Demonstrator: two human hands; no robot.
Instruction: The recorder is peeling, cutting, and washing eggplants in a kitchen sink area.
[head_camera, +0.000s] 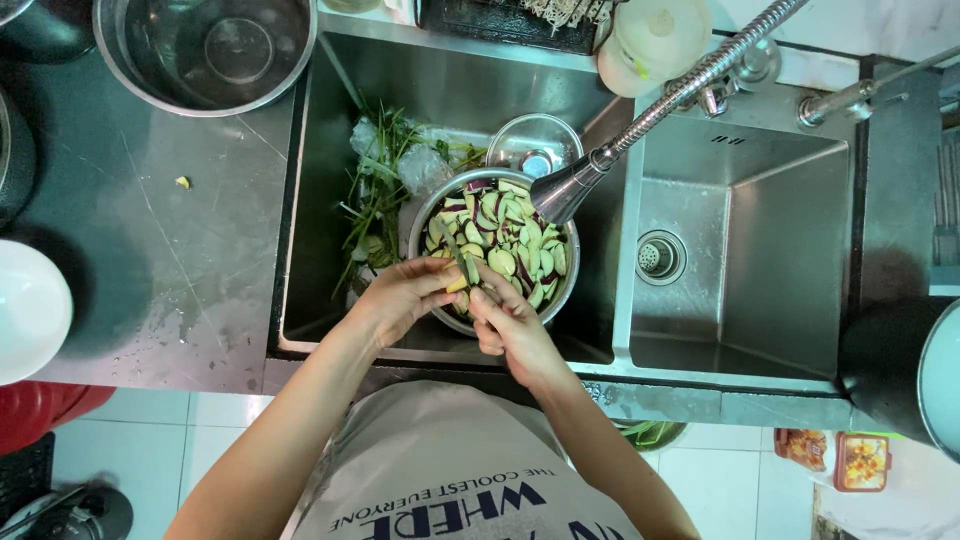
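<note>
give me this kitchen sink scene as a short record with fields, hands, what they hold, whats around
place: double steel sink set in a dark counter
left hand: left hand holds a small vegetable piece over the bowl
right hand: right hand grips a knife against that piece
bowl: metal bowl in the left basin, full of sliced eggplant
tap: pull-out tap, its head above the bowl
beside bowl: green stalks and a small glass bowl
counter: large steel bowl, white dish
</note>
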